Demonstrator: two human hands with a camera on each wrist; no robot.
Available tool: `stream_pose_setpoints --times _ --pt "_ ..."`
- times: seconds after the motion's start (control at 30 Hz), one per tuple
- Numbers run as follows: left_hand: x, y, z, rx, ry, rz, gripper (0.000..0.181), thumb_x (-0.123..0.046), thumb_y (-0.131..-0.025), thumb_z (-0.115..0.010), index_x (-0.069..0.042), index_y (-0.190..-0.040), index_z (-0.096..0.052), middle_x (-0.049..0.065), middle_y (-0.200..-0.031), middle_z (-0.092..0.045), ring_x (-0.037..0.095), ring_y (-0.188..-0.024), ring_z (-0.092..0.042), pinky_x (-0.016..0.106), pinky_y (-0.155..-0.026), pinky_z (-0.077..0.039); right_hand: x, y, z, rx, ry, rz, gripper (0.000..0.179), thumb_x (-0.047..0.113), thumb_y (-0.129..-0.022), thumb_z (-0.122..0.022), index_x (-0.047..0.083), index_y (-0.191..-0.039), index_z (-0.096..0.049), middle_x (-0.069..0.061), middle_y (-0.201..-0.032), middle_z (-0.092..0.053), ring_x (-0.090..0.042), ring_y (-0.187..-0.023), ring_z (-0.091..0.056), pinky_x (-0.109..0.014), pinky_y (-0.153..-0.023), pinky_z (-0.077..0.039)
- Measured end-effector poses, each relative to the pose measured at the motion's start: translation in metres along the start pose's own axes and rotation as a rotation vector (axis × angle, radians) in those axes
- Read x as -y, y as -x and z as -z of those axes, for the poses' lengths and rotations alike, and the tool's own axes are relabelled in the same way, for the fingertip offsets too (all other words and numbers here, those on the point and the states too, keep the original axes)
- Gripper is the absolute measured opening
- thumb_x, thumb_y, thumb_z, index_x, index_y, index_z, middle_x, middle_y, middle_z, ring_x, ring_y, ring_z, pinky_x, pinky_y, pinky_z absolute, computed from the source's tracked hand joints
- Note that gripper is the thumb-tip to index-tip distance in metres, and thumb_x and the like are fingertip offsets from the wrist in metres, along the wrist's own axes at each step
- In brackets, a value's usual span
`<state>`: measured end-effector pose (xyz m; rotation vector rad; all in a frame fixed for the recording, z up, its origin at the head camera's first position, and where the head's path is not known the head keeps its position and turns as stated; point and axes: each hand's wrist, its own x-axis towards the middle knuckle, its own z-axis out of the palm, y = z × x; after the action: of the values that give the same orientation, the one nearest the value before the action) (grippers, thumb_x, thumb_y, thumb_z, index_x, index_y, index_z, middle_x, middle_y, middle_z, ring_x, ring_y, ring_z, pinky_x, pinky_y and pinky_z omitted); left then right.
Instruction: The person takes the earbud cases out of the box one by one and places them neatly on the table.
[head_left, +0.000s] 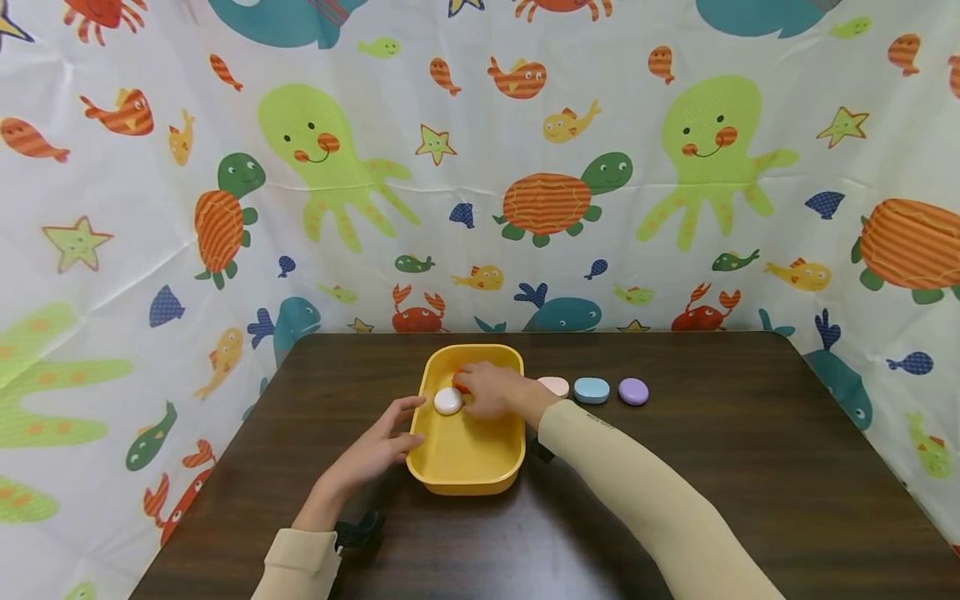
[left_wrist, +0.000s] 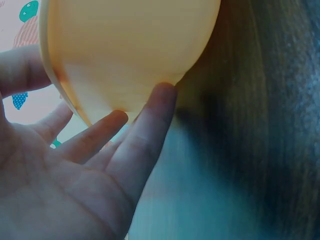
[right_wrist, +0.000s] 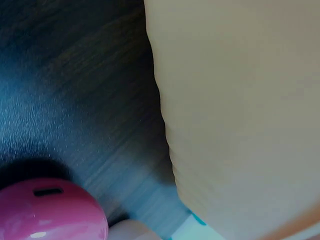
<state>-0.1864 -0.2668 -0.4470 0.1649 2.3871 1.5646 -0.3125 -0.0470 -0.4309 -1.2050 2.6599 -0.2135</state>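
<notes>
On the table stands a deep yellow plastic basin (head_left: 457, 467). My right hand (head_left: 491, 390) reaches into its upper part, the fingers curled on a small red rounded piece (head_left: 459, 383) that they mostly cover. Beside those fingertips, inside the basin, lies a smooth white rounded piece (head_left: 448, 401). My left hand (head_left: 378, 446) touches the basin's left side with fingers spread. In the left wrist view, the left hand's fingers (left_wrist: 145, 130) lie fairly straight against the basin's outer wall (left_wrist: 130, 45). The right hand itself does not show in the right wrist view.
Right of the basin, a pink piece (head_left: 553, 386), a light blue oval piece (head_left: 592, 390) and a purple round piece (head_left: 633, 391) lie in a row on the dark wooden table (head_left: 720, 433). A glossy magenta piece (right_wrist: 50, 215) with a slot shows close up. A sea-animal curtain (head_left: 480, 208) hangs behind.
</notes>
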Motion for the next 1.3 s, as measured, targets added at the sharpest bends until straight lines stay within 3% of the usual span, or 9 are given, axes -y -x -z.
stream_pose_setpoints --times 0.13,0.27,0.73,1.3 --pt "0.0005 -0.0006 -0.0002 -0.01 -0.002 0.016 0.059 -0.017 -0.102 -0.057 -0.017 -0.154 -0.029 0.024 -0.159 -0.028 0.032 -0.12 -0.061 0.047 -0.1 -0.052 0.001 -0.0001 -0.002 0.018 0.012 -0.003 0.043 0.028 -0.096 -0.063 0.018 -0.137 -0.058 -0.002 -0.141 -0.054 -0.023 -0.128 -0.05 -0.036 -0.113 -0.039" --pt "0.0003 -0.0014 -0.0002 -0.006 -0.003 0.018 0.059 -0.017 -0.103 -0.056 -0.016 -0.155 -0.028 0.024 -0.159 -0.027 0.033 -0.121 -0.061 0.049 -0.101 -0.051 0.0027 0.0012 -0.0018 0.012 0.015 -0.02 0.037 0.028 -0.095 -0.064 0.019 -0.131 -0.061 -0.002 -0.135 -0.055 -0.023 -0.12 -0.05 -0.036 -0.108 -0.043" --pt "-0.0003 -0.002 -0.001 0.0 -0.002 0.017 0.058 -0.016 -0.103 -0.055 -0.015 -0.155 -0.027 0.025 -0.159 -0.027 0.034 -0.122 -0.06 0.049 -0.102 -0.051 0.0048 0.0034 -0.0029 0.008 0.012 -0.087 0.039 0.033 -0.095 -0.067 0.018 -0.131 -0.064 -0.004 -0.12 -0.048 -0.021 -0.11 -0.043 -0.033 -0.092 -0.049" --pt "0.0016 -0.0025 0.0001 -0.013 -0.004 0.024 0.058 -0.018 -0.103 -0.057 -0.018 -0.154 -0.03 0.023 -0.159 -0.028 0.034 -0.125 -0.057 0.05 -0.102 -0.05 0.0074 0.0034 -0.0019 -0.01 -0.004 -0.093 0.029 0.026 -0.092 -0.068 0.019 -0.12 -0.065 -0.002 -0.111 -0.047 -0.02 -0.104 -0.042 -0.03 -0.089 -0.047"
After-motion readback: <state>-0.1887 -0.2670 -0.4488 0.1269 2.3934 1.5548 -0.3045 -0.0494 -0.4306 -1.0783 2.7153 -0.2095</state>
